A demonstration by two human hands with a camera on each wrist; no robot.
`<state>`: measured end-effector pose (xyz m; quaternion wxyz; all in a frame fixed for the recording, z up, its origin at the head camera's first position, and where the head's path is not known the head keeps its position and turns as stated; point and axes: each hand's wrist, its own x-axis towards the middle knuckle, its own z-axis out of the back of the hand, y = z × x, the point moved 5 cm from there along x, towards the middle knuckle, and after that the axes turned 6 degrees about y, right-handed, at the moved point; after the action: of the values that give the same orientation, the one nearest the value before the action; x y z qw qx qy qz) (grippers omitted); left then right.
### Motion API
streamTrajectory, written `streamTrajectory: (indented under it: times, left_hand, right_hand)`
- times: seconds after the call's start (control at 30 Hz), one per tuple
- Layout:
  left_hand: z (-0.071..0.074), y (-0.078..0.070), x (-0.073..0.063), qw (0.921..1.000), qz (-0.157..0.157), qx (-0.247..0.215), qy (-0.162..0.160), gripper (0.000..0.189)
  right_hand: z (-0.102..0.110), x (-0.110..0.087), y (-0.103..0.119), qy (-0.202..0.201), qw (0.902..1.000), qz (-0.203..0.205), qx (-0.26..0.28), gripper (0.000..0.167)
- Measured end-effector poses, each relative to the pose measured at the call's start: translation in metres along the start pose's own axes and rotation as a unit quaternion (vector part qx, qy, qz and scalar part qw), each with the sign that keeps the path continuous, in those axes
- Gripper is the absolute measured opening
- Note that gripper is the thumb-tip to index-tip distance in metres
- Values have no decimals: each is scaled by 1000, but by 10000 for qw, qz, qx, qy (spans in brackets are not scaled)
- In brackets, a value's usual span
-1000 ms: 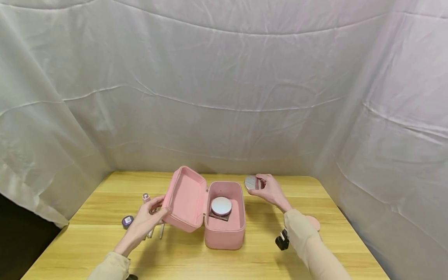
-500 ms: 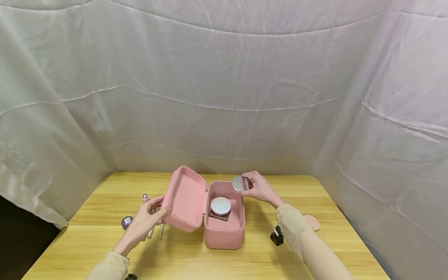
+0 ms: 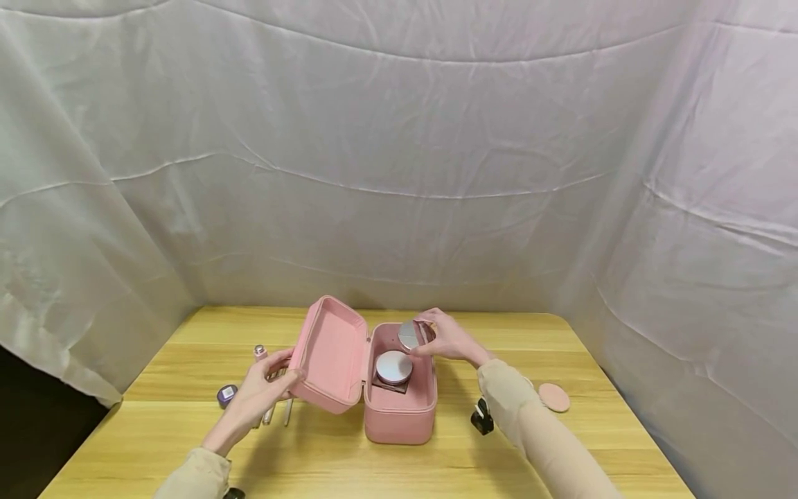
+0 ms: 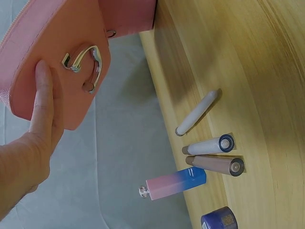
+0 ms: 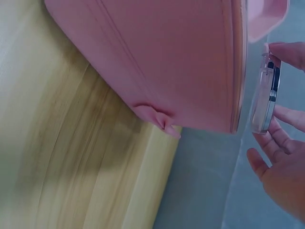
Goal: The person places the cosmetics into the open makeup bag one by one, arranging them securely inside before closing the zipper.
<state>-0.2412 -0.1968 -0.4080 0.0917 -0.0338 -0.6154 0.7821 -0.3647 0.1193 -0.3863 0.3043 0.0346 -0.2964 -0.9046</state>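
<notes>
A pink makeup case [image 3: 400, 426] stands with its lid [image 3: 333, 350] swung out to the left. My left hand [image 3: 264, 384] grips the lid's outer edge; in the left wrist view its fingers lie on the lid beside a gold handle [image 4: 97, 64]. Thumb and fingers of my right hand [image 3: 449, 336] pinch a round silver compact [image 3: 408, 335] over the back of the case opening. The right wrist view shows this compact's clear, thin side [image 5: 261, 107] just above the rim. Inside the case, a white round compact [image 3: 393, 364] lies on a dark square palette [image 3: 386, 387].
Left of the case lie a pink-and-blue tube [image 4: 176, 183], several slim pens or tubes [image 4: 198, 112] and a purple-lidded jar [image 3: 226, 395]. A pink round pad [image 3: 554, 398] lies on the table's right side. Grey cloth [image 3: 399, 173] hangs behind and at both sides.
My right hand has moved left with the silver compact, from right of the case to over its opening. The left hand and the lid have stayed still.
</notes>
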Motion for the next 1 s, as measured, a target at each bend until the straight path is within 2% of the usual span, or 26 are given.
streamTrajectory:
  times: [0.27, 0.53, 0.73, 1.0]
  left_hand:
    - [-1, 1, 0, 10000, 69, -13, -6, 60]
    - [0, 1, 0, 10000, 67, 33, -20, 60]
    - [-1, 2, 0, 10000, 96, 14, -3, 60]
    - [-1, 2, 0, 10000, 66, 34, 33, 60]
  right_hand:
    - [-14, 10, 11, 435, 9980, 236, -385, 69]
    - [-26, 20, 16, 792, 9944, 427, -547, 65]
    - [-33, 25, 17, 932, 9939, 318, -502, 57]
    - [-39, 27, 14, 1025, 9940, -90, -361, 65]
